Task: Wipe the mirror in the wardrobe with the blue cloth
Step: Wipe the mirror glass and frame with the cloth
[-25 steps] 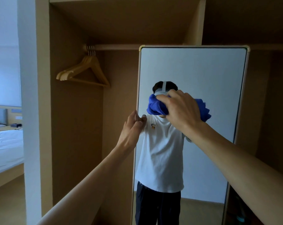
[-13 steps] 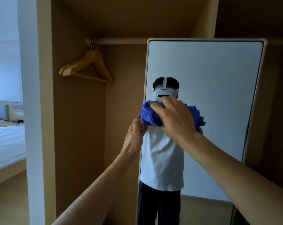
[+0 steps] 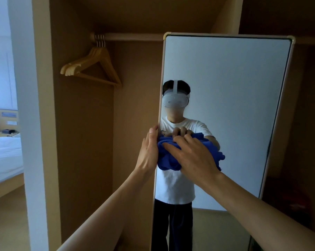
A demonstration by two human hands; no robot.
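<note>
Head view: right hand [image 3: 194,156] clutches blue cloth [image 3: 166,160] against mirror [image 3: 225,87], flat left hand [image 3: 147,153] touches its edge, hangers [image 3: 91,67] beside

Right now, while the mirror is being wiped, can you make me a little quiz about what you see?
1. True or false: the right hand holds the blue cloth against the mirror.
2. Pick one: what does the left hand touch? A) the mirror's left edge B) a hanger C) the bed
3. Fill the gap: the wooden hangers hang from the ___.

Key: 1 true. 2 A. 3 rail.
</note>
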